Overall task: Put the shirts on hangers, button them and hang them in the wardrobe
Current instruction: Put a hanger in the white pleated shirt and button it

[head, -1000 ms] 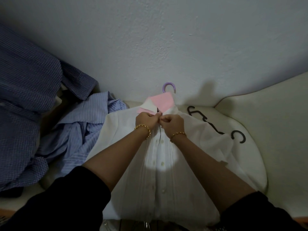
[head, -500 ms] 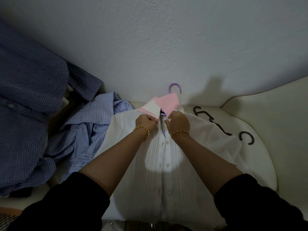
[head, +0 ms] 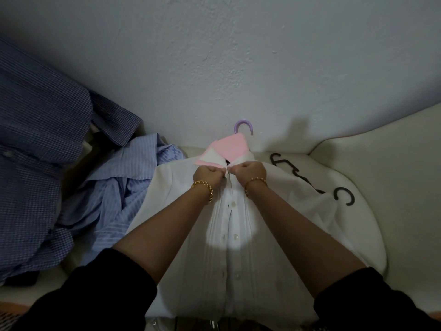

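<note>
- White pleated button-front shirt (head: pixel 238 271) is lying face up on a cream padded seat (head: pixel 393 175), collar pointing away toward the pale wall, hem toward the person.
- A lilac plastic hanger hook (head: pixel 243 121) is poking out past the pink-lined collar (head: pixel 232 149), so the shirt is sitting on its hanger. The hanger's arms are hidden under the cloth.
- Left hand (head: pixel 210 175) and right hand (head: pixel 248 170) are meeting at the neck, knuckles almost touching. Each is curled and pinching one edge of the front opening just below the collar.
- Judging by the grip, the person is drawing the two edges together to work the top button. The button itself is hidden between the fingers, so I cannot tell if it is through its hole.
- Buttons lower down the placket are looking fastened, and the front is lying closed and flat there.
- Laying the shirt flat is giving both hands a firm backing and is stopping the hanger from swinging.
- A light blue striped shirt (head: pixel 114 199) is lying crumpled just beside the white one on the left. A dark blue checked shirt (head: pixel 40 130) is draped further left. Both are waiting, unhung.
- Spare black hangers (head: pixel 352 197) are lying on the seat to the right, partly under the white sleeve and within reach.
- No wardrobe in view, so hanging is not yet done.
</note>
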